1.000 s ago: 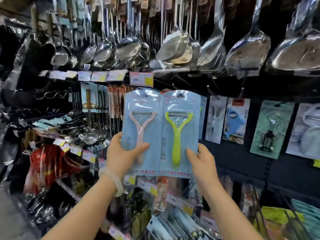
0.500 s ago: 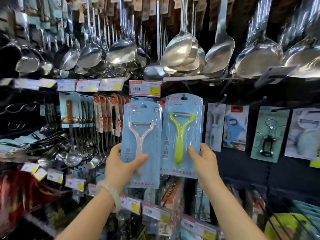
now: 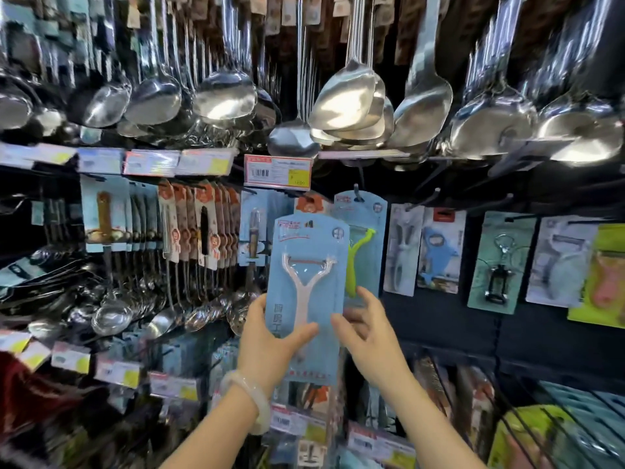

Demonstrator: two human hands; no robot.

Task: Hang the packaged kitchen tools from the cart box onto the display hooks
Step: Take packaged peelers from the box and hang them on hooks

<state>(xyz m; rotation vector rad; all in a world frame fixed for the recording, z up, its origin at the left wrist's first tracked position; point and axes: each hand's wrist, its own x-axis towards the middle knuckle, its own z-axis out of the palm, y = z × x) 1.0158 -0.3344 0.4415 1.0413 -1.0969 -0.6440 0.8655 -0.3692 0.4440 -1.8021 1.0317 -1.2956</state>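
- Display wall (image 3: 439,333): dark panel with rows of hooks; steel ladles (image 3: 223,96) hang above, carded tools below.
- Pink peeler pack (image 3: 306,299): held upright, long axis vertical, hang-hole uppermost, just in front of and left of the green one.
- Green peeler pack (image 3: 363,248): appears already seated on its hook (image 3: 355,191), though blur hides the hole.
- Left hand (image 3: 270,346): fingers and thumb pinch the pink pack's lower half; the nearer hand to it.
- Right hand (image 3: 368,336): fingers spread and relaxed, holding nothing, beside both packs' lower edges.
- Hook lies above and right of the pink pack's hole.
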